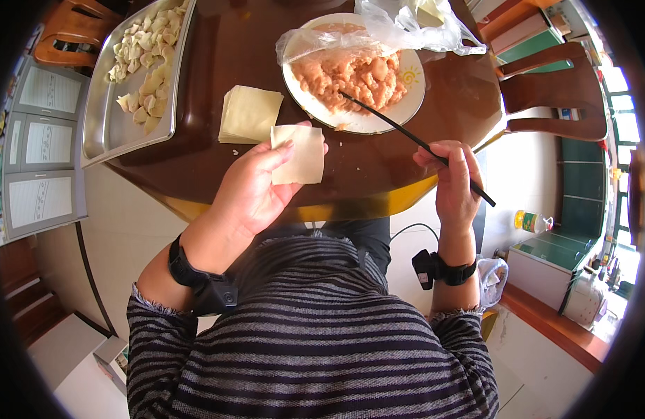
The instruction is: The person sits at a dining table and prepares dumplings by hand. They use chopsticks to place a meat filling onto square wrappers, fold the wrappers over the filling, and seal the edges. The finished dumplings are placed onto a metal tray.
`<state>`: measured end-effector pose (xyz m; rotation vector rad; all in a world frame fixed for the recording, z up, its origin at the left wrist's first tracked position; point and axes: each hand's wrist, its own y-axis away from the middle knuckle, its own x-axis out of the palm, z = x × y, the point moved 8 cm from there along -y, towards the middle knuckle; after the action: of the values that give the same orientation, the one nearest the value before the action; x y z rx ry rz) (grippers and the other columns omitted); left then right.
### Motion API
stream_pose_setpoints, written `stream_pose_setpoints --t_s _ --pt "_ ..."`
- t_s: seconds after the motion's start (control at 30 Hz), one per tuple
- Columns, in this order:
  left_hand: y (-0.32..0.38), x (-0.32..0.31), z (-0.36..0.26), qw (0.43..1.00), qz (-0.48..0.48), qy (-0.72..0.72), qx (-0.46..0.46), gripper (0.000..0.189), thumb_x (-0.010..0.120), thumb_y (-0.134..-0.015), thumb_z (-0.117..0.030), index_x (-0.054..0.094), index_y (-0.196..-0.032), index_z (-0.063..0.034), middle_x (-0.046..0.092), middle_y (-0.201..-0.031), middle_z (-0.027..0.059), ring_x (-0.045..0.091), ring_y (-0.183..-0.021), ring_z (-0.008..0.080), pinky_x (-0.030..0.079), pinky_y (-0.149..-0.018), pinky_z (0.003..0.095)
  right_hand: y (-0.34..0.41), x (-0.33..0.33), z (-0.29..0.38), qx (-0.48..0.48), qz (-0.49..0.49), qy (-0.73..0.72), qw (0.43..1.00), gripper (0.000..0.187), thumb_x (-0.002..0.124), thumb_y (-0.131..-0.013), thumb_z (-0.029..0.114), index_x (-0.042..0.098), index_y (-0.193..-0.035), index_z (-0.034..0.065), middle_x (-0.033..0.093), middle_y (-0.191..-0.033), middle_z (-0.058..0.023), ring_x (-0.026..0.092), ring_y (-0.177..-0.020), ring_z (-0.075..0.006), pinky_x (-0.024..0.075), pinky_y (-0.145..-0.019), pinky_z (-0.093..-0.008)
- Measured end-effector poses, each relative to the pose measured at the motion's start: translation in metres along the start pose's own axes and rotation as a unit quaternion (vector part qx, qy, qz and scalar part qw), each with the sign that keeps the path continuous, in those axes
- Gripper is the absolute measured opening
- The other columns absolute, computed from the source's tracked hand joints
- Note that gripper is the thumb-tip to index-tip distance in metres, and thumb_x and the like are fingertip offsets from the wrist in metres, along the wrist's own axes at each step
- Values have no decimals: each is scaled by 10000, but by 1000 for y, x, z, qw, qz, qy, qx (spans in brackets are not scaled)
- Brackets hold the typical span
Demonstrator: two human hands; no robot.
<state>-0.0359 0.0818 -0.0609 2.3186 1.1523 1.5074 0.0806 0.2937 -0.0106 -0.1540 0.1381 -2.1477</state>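
Observation:
My left hand (pixel 267 180) holds a square dough wrapper (pixel 304 157), its thumb on top and fingers beneath. In my right hand (pixel 456 175) is a black chopstick (pixel 406 133), slanting away to the left. Its tip touches the pink minced-meat filling (pixel 354 78) heaped on a white plate (pixel 364 121). Just beyond my left hand lies a stack of square wrappers (pixel 249 112). Clear plastic film (pixel 328 44) covers the far part of the filling. Whether a second chopstick lies behind the first, I cannot tell.
A metal tray (pixel 105 125) of folded wontons (pixel 149 57) stands on the table's left. A crumpled plastic bag (pixel 432 26) lies at the far right of the brown table (pixel 217 52). Wooden chairs (pixel 558 94) flank it. An oil bottle (pixel 532 221) is off to the right.

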Motion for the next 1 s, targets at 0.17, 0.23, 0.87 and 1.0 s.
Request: stream_pose_setpoints --t_s 0.17,0.23,0.87,1.0 --pt "-16 -1 0 998 -26 54 13 299 420 -951 -170 470 -1194 -4 562 -1151 117 560 -1055 207 459 -916 352 1 7 -9 13 9 -7 1000 294 396 -966 150 576 -938 -80 621 -885 -155 631 -810 -235 501 -781 -321" --pt "-17 2 -1 997 -45 56 18 306 408 -955 -177 459 -1204 -6 551 -1172 106 544 -1083 203 452 -927 356 4 8 -13 24 8 -20 999 298 399 -966 160 576 -928 -77 619 -888 -157 631 -812 -242 506 -780 -330" --pt "-21 -1 0 995 -59 83 18 301 405 -964 -210 467 -1188 -18 564 -1164 91 559 -1066 206 465 -910 360 3 12 -21 39 25 -81 996 301 405 -963 170 574 -926 -76 599 -913 -165 633 -822 -261 508 -794 -346" --pt "-20 1 -1 994 -63 85 7 320 380 -972 -217 457 -1203 -8 559 -1180 100 557 -1076 213 465 -916 361 12 11 -17 35 40 -116 992 306 400 -960 161 578 -910 -82 588 -914 -171 631 -822 -270 512 -776 -357"
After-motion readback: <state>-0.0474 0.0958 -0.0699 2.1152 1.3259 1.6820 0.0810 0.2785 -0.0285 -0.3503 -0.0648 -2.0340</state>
